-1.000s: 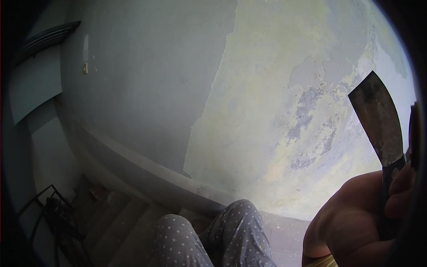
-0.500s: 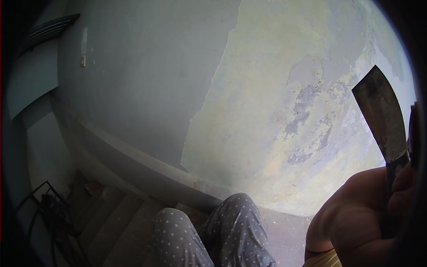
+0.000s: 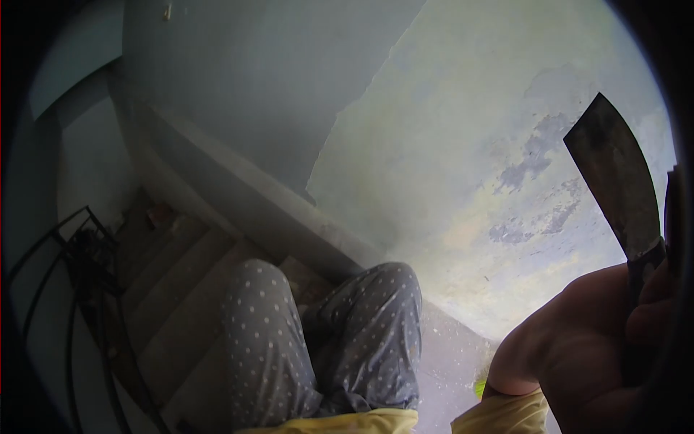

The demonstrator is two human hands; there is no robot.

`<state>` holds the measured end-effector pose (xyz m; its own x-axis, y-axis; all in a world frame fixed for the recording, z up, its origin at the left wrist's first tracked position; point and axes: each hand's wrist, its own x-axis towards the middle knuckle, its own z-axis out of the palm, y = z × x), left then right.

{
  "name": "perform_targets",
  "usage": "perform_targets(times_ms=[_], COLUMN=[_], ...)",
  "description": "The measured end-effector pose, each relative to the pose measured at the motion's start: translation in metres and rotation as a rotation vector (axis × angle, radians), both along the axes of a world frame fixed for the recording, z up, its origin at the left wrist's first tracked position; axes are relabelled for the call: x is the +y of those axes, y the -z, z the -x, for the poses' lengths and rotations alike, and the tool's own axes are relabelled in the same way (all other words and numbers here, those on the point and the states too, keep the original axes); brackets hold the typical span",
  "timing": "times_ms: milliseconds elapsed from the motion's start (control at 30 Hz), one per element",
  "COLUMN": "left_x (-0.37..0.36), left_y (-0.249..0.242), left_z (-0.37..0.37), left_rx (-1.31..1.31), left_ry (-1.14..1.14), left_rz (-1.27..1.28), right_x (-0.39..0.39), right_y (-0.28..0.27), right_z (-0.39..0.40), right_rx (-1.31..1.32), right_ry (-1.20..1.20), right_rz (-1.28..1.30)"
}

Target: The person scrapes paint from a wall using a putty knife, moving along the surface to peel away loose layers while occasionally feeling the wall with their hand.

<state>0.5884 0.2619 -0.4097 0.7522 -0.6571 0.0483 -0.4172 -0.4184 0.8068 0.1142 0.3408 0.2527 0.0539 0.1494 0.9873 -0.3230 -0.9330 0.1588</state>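
Close to the camera at the right edge, my right hand (image 3: pixel 600 354) has its fingers wrapped round the dark handle of a putty knife (image 3: pixel 614 170). The wide, stained metal blade points up and a little left, in front of the peeling wall (image 3: pixel 405 173); no contact between blade and wall shows. Part of the handle is hidden by my fingers and the dark rim of the view. A yellow sleeve (image 3: pixel 506 416) covers the upper part of that arm. My left hand is out of view.
My knees in spotted grey trousers (image 3: pixel 264 333) are bent below. Concrete stairs (image 3: pixel 170 304) go down at the left, beside a dark metal railing (image 3: pixel 72 267). A ledge (image 3: pixel 246 188) follows the wall's base. Pale specks dot the floor (image 3: pixel 448 354).
The view has tilted downward, so more of my legs, the stairs and the railing shows. My right hand keeps its hold on the putty knife, nearly at the same place in view.
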Motion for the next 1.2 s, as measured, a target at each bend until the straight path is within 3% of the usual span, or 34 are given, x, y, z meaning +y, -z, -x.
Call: perform_targets(times_ms=[167,200,233,300,333,367,433,500,533,600,667,800,900,967,1033,1100,1167,1200], left_x=[0.15,0.169,0.14,0.062,0.024,-0.031,-0.048,-0.051,-0.051,-0.047,-0.048,-0.075,-0.09,-0.072,-0.059,-0.055,-0.053,-0.052], left_y=[-0.009,-0.022,-0.031,-0.084,-0.169,-0.257,-0.369,-0.446,-0.472,-0.517,-0.549,-0.577,-0.576,-0.59,-0.595,-0.596,-0.61,-0.61], left_z=[-0.059,-0.069,-0.078,-0.059,-0.01,0.046,0.125,0.193,0.225,0.27,0.316,0.381,0.418,0.441,0.423,0.396,0.414,0.412], left_rx=[-0.174,-0.207,-0.237,-0.245,-0.244,0.087,0.206,0.244,0.274,0.291,0.15,0.091,0.071,-0.273,-0.286,-0.466,-0.315,-0.328], left_ry=[0.02,0.036,0.068,0.168,0.228,0.385,0.585,0.773,0.741,1.096,1.292,1.512,1.439,1.199,1.095,0.873,0.56,0.561], left_rz=[-0.158,-0.179,-0.142,-0.025,0.048,0.498,0.644,0.76,0.81,0.775,0.747,0.539,0.646,0.936,1.163,1.43,1.631,1.62], right_x=[0.032,0.041,0.048,0.06,0.063,0.063,0.062,0.057,0.052,0.044,0.018,-0.048,-0.093,-0.102,-0.117,-0.12,-0.118,-0.115], right_y=[0.024,0.023,0.022,0.015,0.012,0.01,0.007,-0.005,-0.021,-0.014,0.012,0.072,0.128,0.159,0.177,0.176,0.157,0.14], right_z=[0.013,0.014,0.012,0.008,0.005,0.003,0.008,0.024,0.033,0.058,0.101,0.162,0.197,0.228,0.239,0.239,0.237,0.234], right_rx=[-0.101,-0.122,-0.138,-0.158,-0.181,-0.237,-0.282,-0.249,-0.193,-0.227,-0.228,-0.281,-0.214,-0.137,-0.091,-0.125,-0.157,-0.182], right_ry=[-0.029,-0.025,-0.003,0.036,0.042,0.036,0.008,-0.018,-0.044,-0.135,-0.15,-0.303,-0.31,-0.289,-0.265,-0.239,-0.193,-0.157], right_rz=[-0.23,-0.266,-0.244,-0.18,-0.14,-0.073,-0.064,-0.063,-0.041,-0.212,-0.139,-0.596,-0.669,-0.686,-0.713,-0.692,-0.596,-0.543])
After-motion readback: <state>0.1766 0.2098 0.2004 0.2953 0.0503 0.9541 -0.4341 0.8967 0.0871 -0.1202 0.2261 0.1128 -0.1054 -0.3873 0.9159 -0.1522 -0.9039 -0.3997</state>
